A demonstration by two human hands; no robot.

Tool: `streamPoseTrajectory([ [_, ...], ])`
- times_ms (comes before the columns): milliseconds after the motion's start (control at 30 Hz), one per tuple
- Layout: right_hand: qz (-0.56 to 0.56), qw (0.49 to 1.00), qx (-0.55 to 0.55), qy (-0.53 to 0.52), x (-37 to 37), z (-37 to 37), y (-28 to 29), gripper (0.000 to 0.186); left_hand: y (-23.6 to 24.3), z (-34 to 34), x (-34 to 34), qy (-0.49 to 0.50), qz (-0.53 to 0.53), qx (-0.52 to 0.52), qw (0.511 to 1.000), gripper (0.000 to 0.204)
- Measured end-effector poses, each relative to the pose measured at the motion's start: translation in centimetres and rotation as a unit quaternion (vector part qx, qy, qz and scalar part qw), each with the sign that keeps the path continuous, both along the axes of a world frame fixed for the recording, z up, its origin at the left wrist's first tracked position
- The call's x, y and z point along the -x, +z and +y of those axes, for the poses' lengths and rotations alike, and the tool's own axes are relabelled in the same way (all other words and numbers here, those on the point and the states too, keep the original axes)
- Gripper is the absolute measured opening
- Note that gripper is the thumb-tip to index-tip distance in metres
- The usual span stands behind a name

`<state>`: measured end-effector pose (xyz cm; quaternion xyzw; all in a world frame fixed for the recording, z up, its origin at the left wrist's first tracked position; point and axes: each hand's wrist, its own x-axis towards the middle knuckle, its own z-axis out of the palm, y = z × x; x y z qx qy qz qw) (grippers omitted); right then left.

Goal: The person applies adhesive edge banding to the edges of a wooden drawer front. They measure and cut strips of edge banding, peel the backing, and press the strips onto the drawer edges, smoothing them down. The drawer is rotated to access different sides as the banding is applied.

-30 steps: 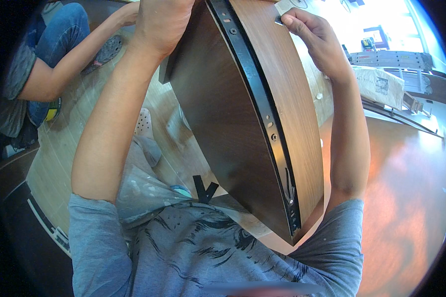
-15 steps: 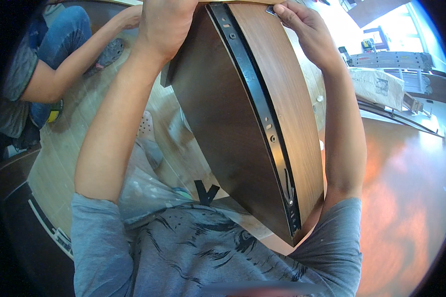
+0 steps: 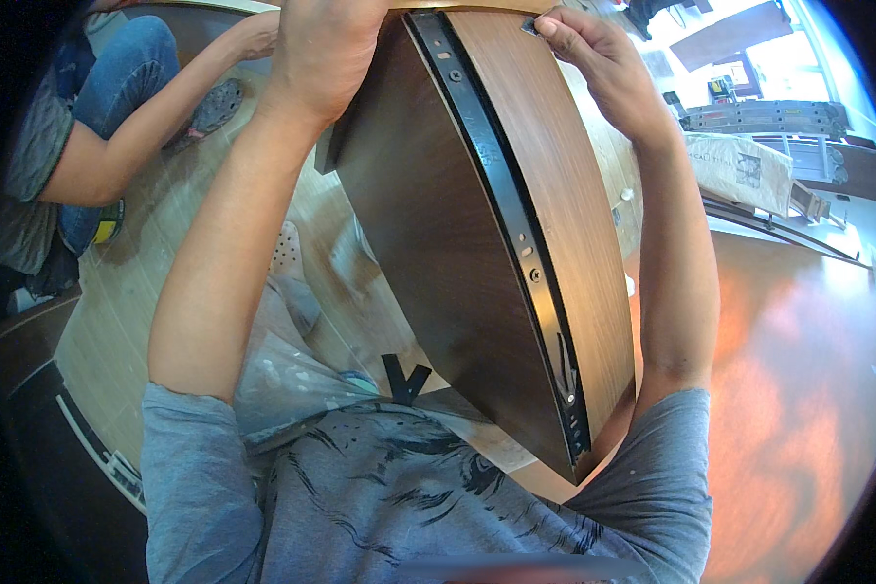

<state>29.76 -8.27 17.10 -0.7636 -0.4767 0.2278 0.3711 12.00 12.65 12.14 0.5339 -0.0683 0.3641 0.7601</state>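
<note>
A brown wooden drawer (image 3: pixel 419 204) stands tilted before me, its side panel (image 3: pixel 545 165) facing up. Along that panel runs a black metal drawer slide (image 3: pixel 496 175), fixed with screws. At the panel's far end, my right hand (image 3: pixel 594 58) pinches a small dark flat piece (image 3: pixel 531 26) between thumb and fingers, against the wood. My left hand (image 3: pixel 329 49) is at the drawer's far left corner; its fingers are cut off by the upper edge of the view.
At the left another person (image 3: pixel 88 165) sits low, one hand near the drawer. A large reddish-brown board (image 3: pixel 769 389) lies at the right. Behind it are a wrapped package (image 3: pixel 745 170) and a folded metal ladder (image 3: pixel 769 119). Pale planks (image 3: pixel 136 292) cover the floor.
The drawer's far end has dipped very slightly in view. My right hand has shifted a little with the small dark piece. The left arm has barely moved.
</note>
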Motion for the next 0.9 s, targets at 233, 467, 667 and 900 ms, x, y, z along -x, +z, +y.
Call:
streamPoseTrajectory([
  [233, -0.169, 0.985, 0.023, 0.039, -0.4, -1.8, -0.1, 0.047, -0.2, -0.2, -0.7, 0.019, 0.003, 0.016, 1.0, 0.048],
  [467, -0.173, 0.984, 0.027, 0.039, 0.9, -2.6, 0.3, 0.045, 0.3, -0.3, -0.1, 0.025, 0.042, 0.011, 0.999, 0.048],
  [667, -0.158, 0.987, 0.003, 0.002, 2.9, -3.8, 0.7, 0.04, 0.1, -0.3, -0.7, 0.011, 0.006, 0.03, 0.999, 0.048],
  [900, -0.142, 0.989, 0.037, -0.026, 4.5, -5.8, 1.1, 0.038, -0.2, -0.1, -0.6, 0.019, 0.036, 0.044, 0.998, 0.051],
])
